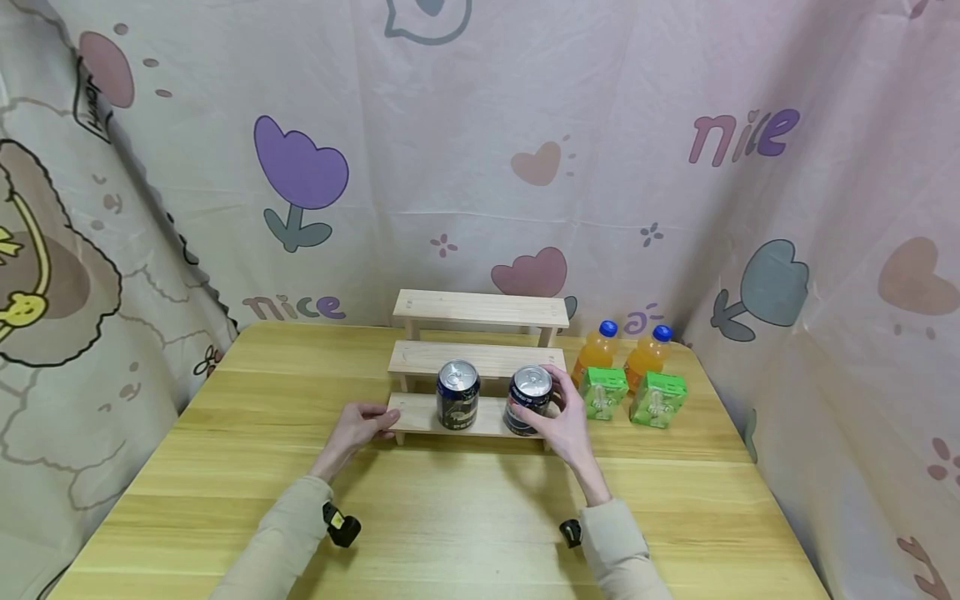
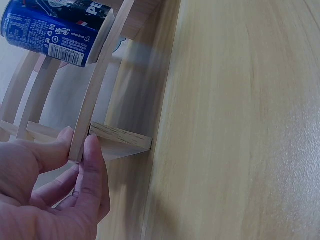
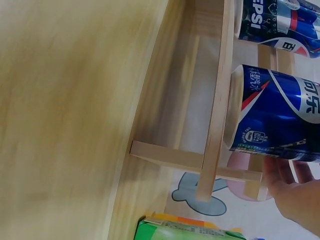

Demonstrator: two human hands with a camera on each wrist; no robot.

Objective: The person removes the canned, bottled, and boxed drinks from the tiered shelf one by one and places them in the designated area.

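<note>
A three-tier wooden stand stands at the back middle of the table. Two dark blue Pepsi cans sit upright on its lowest tier, a left can and a right can. My right hand grips the right can, thumb in front and fingers round its far right side; the right wrist view shows this can resting on or just over the board. With thumb and fingers, my left hand pinches the left end of the lowest board. The left can is untouched.
Right of the stand, two orange juice bottles with blue caps stand behind two green drink cartons. Patterned curtains hang behind the table and at both sides.
</note>
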